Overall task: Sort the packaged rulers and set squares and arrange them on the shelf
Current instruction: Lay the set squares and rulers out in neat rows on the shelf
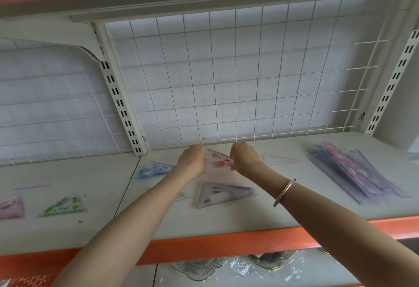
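Note:
A red-printed packaged set square (217, 160) is held near the back of the white shelf (260, 214). My left hand (192, 159) grips its left end and my right hand (244, 156) grips its right end. Flat on the shelf lie a blue set square pack (154, 169), a purple one (223, 194) just in front of my hands, and a clear pinkish one (278, 159) to the right. A stack of several purple and pink packs (353, 173) lies at the right. On the left shelf section sit a green pack (64, 206) and a pink pack (11, 207).
A white wire grid (226, 78) backs the shelf, between slotted uprights (120, 103). An orange strip (226, 244) edges the shelf front, and another shelf hangs overhead. Glass dishes (199, 268) in plastic wrap sit on the shelf below. A thin pink ruler (30, 187) lies far left.

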{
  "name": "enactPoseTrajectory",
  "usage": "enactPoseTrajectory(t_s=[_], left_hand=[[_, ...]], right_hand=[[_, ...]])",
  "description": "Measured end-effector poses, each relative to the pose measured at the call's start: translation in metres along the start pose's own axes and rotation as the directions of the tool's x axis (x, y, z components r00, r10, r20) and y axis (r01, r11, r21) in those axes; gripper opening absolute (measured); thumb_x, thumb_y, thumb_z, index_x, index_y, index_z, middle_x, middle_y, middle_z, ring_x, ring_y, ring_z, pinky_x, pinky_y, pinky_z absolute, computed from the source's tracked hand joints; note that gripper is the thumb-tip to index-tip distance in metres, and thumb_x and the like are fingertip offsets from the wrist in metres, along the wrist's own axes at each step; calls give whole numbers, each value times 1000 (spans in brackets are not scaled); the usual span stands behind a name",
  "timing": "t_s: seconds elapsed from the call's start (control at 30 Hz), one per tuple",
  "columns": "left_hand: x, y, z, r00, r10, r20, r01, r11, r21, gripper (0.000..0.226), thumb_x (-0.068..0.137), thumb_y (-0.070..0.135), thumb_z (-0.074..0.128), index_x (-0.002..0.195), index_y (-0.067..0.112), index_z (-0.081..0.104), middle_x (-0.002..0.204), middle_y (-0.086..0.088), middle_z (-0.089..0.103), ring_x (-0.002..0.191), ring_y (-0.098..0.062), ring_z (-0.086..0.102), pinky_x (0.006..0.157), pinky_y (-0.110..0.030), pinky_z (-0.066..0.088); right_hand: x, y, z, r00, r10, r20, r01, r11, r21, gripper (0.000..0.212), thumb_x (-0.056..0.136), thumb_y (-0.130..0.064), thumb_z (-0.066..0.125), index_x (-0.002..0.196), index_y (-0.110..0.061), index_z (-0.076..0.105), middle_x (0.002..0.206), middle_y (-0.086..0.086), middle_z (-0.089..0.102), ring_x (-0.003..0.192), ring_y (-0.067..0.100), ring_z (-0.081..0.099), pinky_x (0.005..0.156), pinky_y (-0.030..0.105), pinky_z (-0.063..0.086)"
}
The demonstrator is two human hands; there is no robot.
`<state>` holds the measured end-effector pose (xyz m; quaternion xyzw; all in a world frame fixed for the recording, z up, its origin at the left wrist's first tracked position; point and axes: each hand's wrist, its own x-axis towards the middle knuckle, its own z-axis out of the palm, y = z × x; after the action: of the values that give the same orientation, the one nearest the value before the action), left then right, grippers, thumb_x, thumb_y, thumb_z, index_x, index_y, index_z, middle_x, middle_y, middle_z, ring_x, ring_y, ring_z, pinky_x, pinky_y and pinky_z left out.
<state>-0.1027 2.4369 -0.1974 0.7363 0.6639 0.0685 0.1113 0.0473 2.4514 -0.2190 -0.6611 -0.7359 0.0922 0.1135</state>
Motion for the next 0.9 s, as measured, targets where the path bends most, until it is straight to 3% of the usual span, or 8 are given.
enactPoseTrajectory(t_s=[0.1,0.23,0.4,0.67,0.9], left_hand=[[-1,1,0,999,-15,-37,15,1000,-2,24,83,-3,59,105,-11,59,114,-25,61,106,-35,60,83,-39,48],[1,1,5,999,-51,-19,51,998,48,36,82,-3,59,117,-13,55,121,-26,57,112,-32,57,90,-40,47],[5,3,6,998,-58,-2,58,997,45,33,82,-4,57,114,-13,56,120,-27,57,111,-34,59,90,-40,48],[11,3,7,997,-76,25,74,995,73,37,81,-4,60,117,-13,56,121,-26,58,111,-32,59,91,-39,48],[17,3,7,994,-93,54,86,989,122,38,79,-1,65,115,-10,60,119,-24,61,108,-30,62,89,-37,50]], right_hand=[[2,1,-3,1000,17,25,-17,999,26,31,74,-6,77,104,-4,66,103,12,66,95,26,63,77,29,52],[4,2,-6,999,16,43,-19,997,69,39,68,-10,83,103,-5,67,105,11,67,98,26,63,80,31,52],[7,5,-11,996,-12,93,2,994,107,29,69,-9,81,96,-4,73,99,10,71,99,24,64,73,23,46],[12,7,-14,991,-38,125,22,992,128,32,67,-8,81,99,-7,74,103,4,72,100,18,63,75,19,43],[14,10,-13,990,-54,133,36,990,137,41,67,-4,80,107,-7,69,105,8,69,100,22,63,84,25,49]])
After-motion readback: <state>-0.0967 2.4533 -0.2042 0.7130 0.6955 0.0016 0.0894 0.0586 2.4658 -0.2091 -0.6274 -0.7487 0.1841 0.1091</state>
